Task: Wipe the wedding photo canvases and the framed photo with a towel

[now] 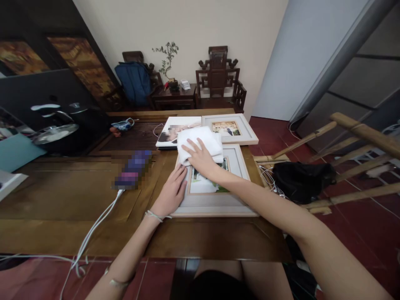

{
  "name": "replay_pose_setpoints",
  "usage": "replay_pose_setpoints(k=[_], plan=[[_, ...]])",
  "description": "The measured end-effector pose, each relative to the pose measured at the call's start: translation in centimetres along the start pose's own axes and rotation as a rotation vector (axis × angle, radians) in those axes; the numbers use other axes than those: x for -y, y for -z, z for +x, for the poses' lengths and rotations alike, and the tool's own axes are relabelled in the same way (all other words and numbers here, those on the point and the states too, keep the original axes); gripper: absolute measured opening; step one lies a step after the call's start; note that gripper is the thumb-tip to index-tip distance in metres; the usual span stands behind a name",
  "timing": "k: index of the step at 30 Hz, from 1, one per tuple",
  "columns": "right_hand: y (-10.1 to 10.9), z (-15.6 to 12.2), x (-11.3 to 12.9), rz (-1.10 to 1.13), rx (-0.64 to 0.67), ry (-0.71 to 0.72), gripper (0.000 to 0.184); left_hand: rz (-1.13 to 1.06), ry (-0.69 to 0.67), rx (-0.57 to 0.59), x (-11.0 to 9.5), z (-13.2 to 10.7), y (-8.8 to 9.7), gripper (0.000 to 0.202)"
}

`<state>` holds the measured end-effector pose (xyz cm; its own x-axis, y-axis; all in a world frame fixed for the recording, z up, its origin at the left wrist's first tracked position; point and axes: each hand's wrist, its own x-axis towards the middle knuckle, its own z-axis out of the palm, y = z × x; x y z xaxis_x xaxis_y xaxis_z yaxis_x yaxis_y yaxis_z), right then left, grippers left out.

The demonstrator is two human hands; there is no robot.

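Observation:
A framed photo with a pale wooden frame (pixel 218 205) lies flat on the dark wooden table (pixel 78 208) in front of me. My right hand (pixel 201 159) lies flat, fingers spread, pressing a folded white cloth (pixel 200 141) onto the upper left of the frame's glass. My left hand (pixel 171 192) rests flat on the frame's left edge, fingers stretched out, steadying it. A thin bracelet sits on my left wrist.
Behind the frame lie a second framed photo (pixel 231 129) and a white photo print (pixel 175 131). A blurred purple item (pixel 133 170) with a white cable (pixel 93 229) sits left. Bamboo rack (pixel 343 166) and black bag (pixel 300 181) stand right; carved chairs at the wall.

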<state>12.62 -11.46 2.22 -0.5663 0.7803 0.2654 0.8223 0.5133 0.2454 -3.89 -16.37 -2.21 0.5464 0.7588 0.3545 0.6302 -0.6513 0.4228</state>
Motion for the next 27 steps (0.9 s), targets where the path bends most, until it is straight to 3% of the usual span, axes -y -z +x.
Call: replay_pose_setpoints(k=[5,10,13,16,22,25,27], plan=[[0.5,-0.8,-1.7,-0.041,0.096,-0.089,0.027,-0.004,0.008,-0.009,0.0,-0.2,-0.1,0.045],[2.3,-6.1,-6.4,-0.138,0.233,-0.211,0.033,-0.013,0.015,-0.033,-0.1,-0.3,-0.2,0.045],[3.4,-9.4,-7.8,-0.172,0.277,-0.224,0.038,-0.019,0.025,-0.054,-0.1,-0.3,-0.3,0.045],[4.9,-12.4,-6.3,-0.107,0.302,-0.178,0.038,-0.023,0.027,-0.066,-0.1,-0.3,-0.3,0.044],[9.6,-18.2,0.4,0.227,0.318,-0.093,0.045,-0.013,0.022,-0.062,-0.3,-0.3,-0.2,0.044],[11.3,-18.6,1.4,0.336,0.257,-0.057,0.055,-0.008,0.02,-0.057,-0.3,-0.2,-0.2,0.044],[11.3,-17.1,0.6,0.3,0.17,-0.069,0.056,-0.001,0.023,-0.056,-0.3,-0.2,-0.2,0.044]])
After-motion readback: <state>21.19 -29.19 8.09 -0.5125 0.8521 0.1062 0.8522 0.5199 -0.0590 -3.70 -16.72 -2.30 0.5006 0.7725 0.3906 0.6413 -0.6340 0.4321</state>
